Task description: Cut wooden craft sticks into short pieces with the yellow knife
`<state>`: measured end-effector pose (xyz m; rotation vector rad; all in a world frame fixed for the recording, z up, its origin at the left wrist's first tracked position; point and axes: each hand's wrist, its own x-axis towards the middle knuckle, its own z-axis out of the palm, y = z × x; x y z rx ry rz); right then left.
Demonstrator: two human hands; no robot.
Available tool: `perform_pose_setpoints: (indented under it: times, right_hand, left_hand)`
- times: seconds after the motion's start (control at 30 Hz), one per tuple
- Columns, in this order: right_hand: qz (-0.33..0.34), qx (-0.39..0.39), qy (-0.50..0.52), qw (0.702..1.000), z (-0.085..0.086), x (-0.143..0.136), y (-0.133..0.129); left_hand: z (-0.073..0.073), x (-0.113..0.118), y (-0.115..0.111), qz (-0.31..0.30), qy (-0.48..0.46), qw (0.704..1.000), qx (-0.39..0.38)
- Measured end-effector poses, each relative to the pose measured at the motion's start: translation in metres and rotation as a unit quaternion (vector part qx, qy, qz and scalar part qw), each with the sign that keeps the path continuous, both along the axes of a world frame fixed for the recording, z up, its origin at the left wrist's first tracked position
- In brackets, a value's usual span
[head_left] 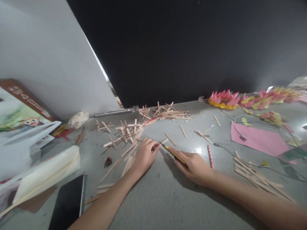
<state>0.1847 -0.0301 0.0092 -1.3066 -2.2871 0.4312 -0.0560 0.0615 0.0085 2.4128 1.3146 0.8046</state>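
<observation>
My right hand (195, 167) is wrapped round a yellow and black utility knife (176, 156), its tip pointing left and away from me. The knife tip comes close to the fingertips of my left hand (145, 155), which are pinched together low over the table. What they hold is too small and hidden to make out. Just past the fingertips lies a short piece of craft stick (164, 141). Behind my left hand spreads a heap of loose and crossed craft sticks (129, 132). More sticks (129, 164) lie beside my left wrist.
A dark phone (68, 203) and an open booklet (52, 171) lie at left. To the right are a red patterned stick (210, 156), a pink paper sheet (259, 139), a cable (240, 129) and a stick pile (256, 174). Folded-paper rings (224, 99) stand by the black panel (187, 51).
</observation>
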Motion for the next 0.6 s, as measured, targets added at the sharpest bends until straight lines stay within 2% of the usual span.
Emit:
perform_pose_setpoints:
  times: [0.17, 0.33, 0.5, 0.6]
  right_hand:
    - [-0.037, -0.013, 0.027, 0.999, -0.002, -0.001, 0.0]
    - [-0.06, 0.028, -0.028, 0.997, -0.009, -0.002, 0.003]
    - [-0.057, 0.06, -0.059, 0.995, -0.006, -0.002, 0.004]
    - [-0.08, 0.077, -0.073, 0.991, 0.004, 0.001, 0.0]
  left_hand:
    - [0.0, 0.0, -0.001, -0.001, 0.01, 1.0, 0.003]
    - [-0.002, -0.001, 0.001, 0.005, 0.007, 1.0, 0.013]
    - [-0.004, -0.005, 0.005, 0.119, -0.013, 0.991, 0.064]
    - [-0.002, -0.005, 0.006, 0.144, -0.033, 0.988, 0.044]
